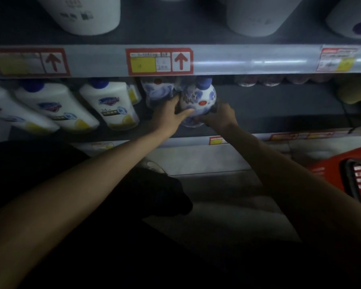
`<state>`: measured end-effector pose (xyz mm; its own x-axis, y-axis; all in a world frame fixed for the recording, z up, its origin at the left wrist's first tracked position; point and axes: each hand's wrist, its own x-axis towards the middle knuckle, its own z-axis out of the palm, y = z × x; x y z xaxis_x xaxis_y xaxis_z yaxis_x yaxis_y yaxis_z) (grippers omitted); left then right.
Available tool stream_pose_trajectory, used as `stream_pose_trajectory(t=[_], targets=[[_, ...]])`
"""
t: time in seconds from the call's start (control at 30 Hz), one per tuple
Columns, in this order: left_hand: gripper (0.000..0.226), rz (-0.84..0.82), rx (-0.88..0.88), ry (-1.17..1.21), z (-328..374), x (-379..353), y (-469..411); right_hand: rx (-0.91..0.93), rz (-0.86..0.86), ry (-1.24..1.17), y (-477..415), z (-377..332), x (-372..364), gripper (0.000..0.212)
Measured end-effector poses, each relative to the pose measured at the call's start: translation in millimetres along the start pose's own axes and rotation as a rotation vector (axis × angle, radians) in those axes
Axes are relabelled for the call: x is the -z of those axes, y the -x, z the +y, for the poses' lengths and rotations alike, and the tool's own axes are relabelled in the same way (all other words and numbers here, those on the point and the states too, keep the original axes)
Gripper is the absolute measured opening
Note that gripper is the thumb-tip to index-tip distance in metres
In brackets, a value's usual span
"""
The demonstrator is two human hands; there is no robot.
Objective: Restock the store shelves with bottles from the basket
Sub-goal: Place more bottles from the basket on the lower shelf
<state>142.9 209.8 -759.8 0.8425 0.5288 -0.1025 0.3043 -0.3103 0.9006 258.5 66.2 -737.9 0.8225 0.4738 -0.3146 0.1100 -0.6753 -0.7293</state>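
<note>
A white bottle with blue flower print and a blue cap [198,97] stands on the dark lower shelf [269,107]. Both hands hold it: my left hand [169,114] wraps its left side, my right hand [219,117] grips its lower right side. A second bottle of the same print [157,89] stands just behind and to the left, touching my left hand. The red basket [331,172] sits on the floor at the right, partly cut off by the frame edge.
White bottles with blue caps and yellow bases [111,105] fill the shelf's left part. Larger white bottles [81,13] stand on the shelf above. A price-label rail [238,61] runs across. Bare shelf lies to the right of my hands. My dark-trousered knee [133,195] is below.
</note>
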Motion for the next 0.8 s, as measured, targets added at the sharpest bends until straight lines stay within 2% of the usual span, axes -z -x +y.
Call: stream_pose_trajectory(t=[0.13,0.27,0.33,0.43,0.6,0.67,0.73,0.8], targets=[[0.062,0.041,0.122,0.102,1.1,-9.8,4.9,-0.078,-0.055,-0.192,1.2,7.5,-2.2,0.055],[0.059,-0.055,0.485,0.38,-1.4,-18.4,10.7,-0.275,-0.12,-0.505,17.9,12.3,-13.7,0.052],[0.052,-0.125,0.596,0.477,-1.0,-23.2,14.8,-0.285,-0.135,-0.568,21.3,13.7,-18.5,0.052],[0.066,-0.149,0.624,0.509,3.8,-26.7,14.8,-0.231,-0.109,-0.607,20.2,13.2,-19.9,0.061],[0.098,-0.127,0.691,0.606,10.8,-18.8,8.7,-0.211,-0.088,-0.627,5.2,9.8,-22.2,0.051],[0.087,-0.107,0.723,0.656,9.8,-14.8,4.3,-0.218,-0.105,-0.619,-0.2,8.7,-24.5,0.054],[0.062,-0.102,0.722,0.71,8.9,-12.9,-0.9,-0.238,-0.126,-0.613,-4.3,7.8,-27.3,0.057],[0.043,-0.103,0.704,0.744,9.1,-12.1,-5.5,-0.238,-0.123,-0.654,-8.1,9.1,-32.6,0.074]])
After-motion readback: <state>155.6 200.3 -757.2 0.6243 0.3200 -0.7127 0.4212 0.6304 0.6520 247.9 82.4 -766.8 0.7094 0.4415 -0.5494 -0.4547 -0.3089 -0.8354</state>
